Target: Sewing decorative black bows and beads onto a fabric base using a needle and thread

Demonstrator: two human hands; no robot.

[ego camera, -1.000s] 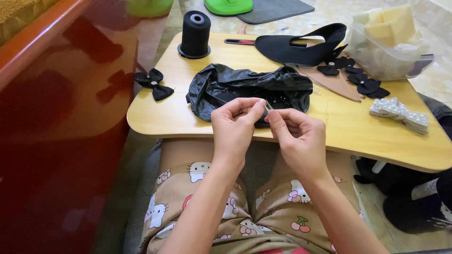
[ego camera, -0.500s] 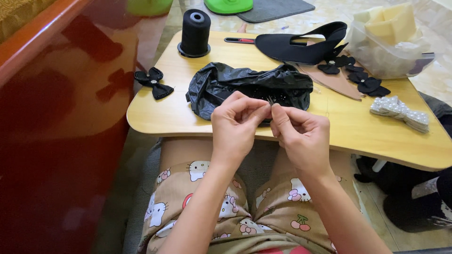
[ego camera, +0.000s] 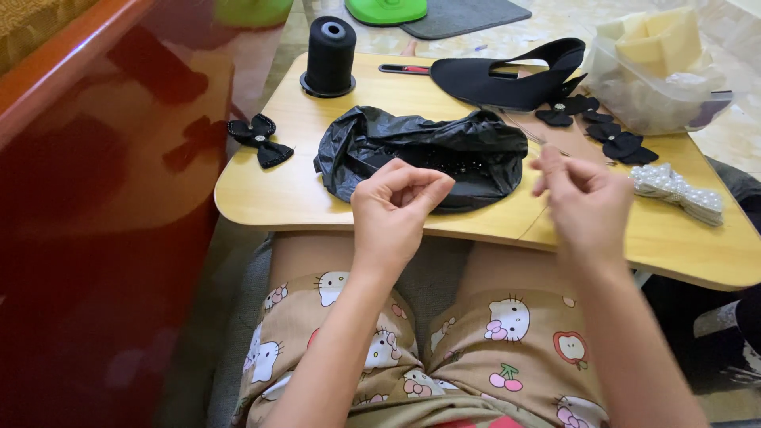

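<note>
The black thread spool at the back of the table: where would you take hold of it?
Probably around the upright spool's cylindrical body, above its wider base, coming from above or the near side. It stands upright and apart from the black bag, with free space on every side.

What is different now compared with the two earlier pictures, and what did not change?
The right hand moved away to the right, so the two hands, pinched together before, are now apart. The left hand stayed in front of the black plastic bag, fingertips pinched; what it holds is too small to tell. The thread spool, black bow, black shoe upper and pearl bow did not move on the table.
</note>
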